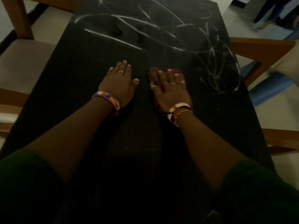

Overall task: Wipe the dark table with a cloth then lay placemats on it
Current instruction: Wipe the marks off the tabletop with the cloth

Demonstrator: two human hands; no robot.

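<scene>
The dark table [77,78] fills the middle of the view, its far half covered with pale streaks and swirls [145,29]. My left hand [119,83] lies flat on the tabletop with fingers spread and nothing under it. My right hand [169,89] presses flat on a dark red cloth [153,73], which shows only as a blurred edge beyond and left of my fingers. Both wrists wear patterned bangles. No placemats are visible.
Wooden chairs with pale seats stand on the left [21,62] and on the right [262,50], close to the table's sides. A person's legs [275,12] stand on the light floor at the far right corner.
</scene>
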